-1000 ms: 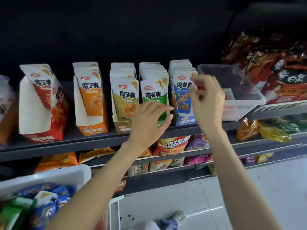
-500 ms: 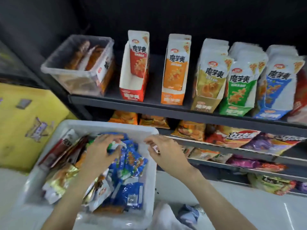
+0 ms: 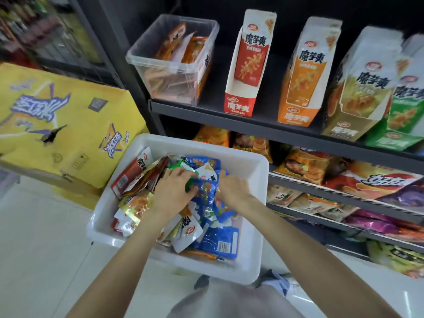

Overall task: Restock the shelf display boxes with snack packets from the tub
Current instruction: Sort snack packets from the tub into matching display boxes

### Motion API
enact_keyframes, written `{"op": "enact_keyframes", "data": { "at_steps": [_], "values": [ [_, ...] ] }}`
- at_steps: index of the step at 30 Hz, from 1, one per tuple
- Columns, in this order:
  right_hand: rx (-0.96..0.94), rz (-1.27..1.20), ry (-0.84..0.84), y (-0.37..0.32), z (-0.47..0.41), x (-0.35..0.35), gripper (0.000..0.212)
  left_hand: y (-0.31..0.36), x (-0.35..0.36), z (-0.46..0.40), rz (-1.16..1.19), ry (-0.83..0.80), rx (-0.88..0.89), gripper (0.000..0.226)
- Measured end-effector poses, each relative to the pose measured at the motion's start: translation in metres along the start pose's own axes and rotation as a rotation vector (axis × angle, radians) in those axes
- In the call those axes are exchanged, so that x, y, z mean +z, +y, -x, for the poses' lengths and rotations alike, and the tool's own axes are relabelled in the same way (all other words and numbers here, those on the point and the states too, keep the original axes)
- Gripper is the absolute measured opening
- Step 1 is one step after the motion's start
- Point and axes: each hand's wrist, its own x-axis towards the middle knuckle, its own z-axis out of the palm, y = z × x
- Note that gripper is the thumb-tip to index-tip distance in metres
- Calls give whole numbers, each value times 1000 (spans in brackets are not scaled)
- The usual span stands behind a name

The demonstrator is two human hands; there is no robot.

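Reaching down into the white tub (image 3: 252,260), both hands are among the snack packets (image 3: 206,196). The left hand (image 3: 173,195) lies on the pile with fingers curled around a green packet (image 3: 189,181). The right hand (image 3: 231,185) is just beside it, fingers pushed down into the blue packets; I cannot tell if it holds one. The tub is full of mixed red, gold, blue and white packets. On the shelf (image 3: 263,125) above stand the display boxes: the red box (image 3: 238,106) shows one packet, the orange box (image 3: 296,115) and the gold box (image 3: 346,131) look fuller. A clear bin (image 3: 174,72) to the left holds orange packets.
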Motion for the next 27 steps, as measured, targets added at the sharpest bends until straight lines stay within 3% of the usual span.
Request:
{"op": "enact_keyframes", "data": {
  "at_steps": [3, 5, 7, 9, 11, 18, 24, 27],
  "values": [
    [5, -65, 159, 3, 19, -21, 21, 9, -1, 0, 115, 121, -20, 31],
    [20, -228, 338, 11, 35, -32, 22, 25, -9, 2, 470, 146, -100, 30],
    [10, -584, 459, 18, 53, -41, 22, 48, -24, 5, 910, 0, -180, 32],
    [-24, -1028, 461, 26, 64, -46, 16, 65, -32, 6, 1151, -129, -158, 35],
    [-15, -1275, 426, 36, 71, -49, 15, 76, -36, 5, 1144, -150, -56, 42],
    [131, -1546, 568, 91, 89, -68, 11, 103, -42, -8, 901, -186, 127, 43],
    [130, -1366, 601, 131, 113, -84, 16, 134, -40, -16, 670, -233, 283, 40],
    [139, -1323, 731, 162, 137, -99, 6, 169, -36, -27, 625, -37, 316, 38]
  ]
}}
